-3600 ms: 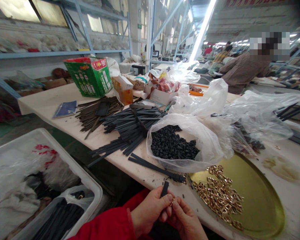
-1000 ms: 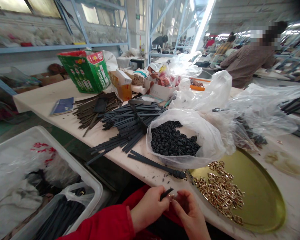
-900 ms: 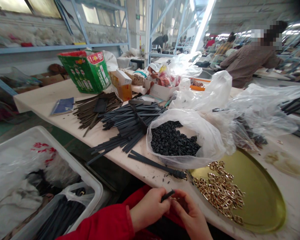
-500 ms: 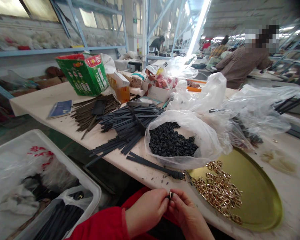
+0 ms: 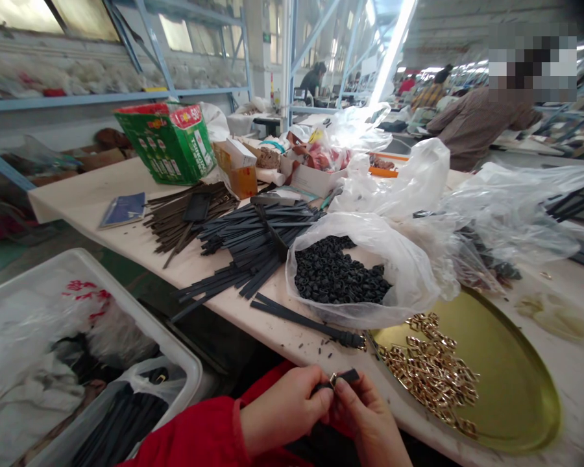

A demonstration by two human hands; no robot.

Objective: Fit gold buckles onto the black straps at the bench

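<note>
Low in the middle, above my lap, my left hand [image 5: 289, 405] pinches a black strap [image 5: 347, 375] between thumb and fingers. My right hand [image 5: 372, 418] is closed on the same strap, its thumb against a small gold buckle [image 5: 333, 378]. The strap's flat end sticks out past the buckle above my right fingers. Just beyond my hands, a few finished-looking straps with a buckle end [image 5: 350, 338] lie at the table edge. To the right, many gold buckles [image 5: 428, 370] are heaped on a gold oval tray [image 5: 520, 389].
A plastic bag [image 5: 413, 279] holds many small black loops [image 5: 340, 272]. Bundles of black straps [image 5: 253, 233] and brown straps [image 5: 175, 217] lie behind. A green box [image 5: 175, 146] stands far left. A white bin [image 5: 187, 363] is beside the table; a person [image 5: 481, 123] works behind.
The black strap's end now shows past the buckle, above my right fingers; before, only a small dark bit showed there. The view has shifted slightly.
</note>
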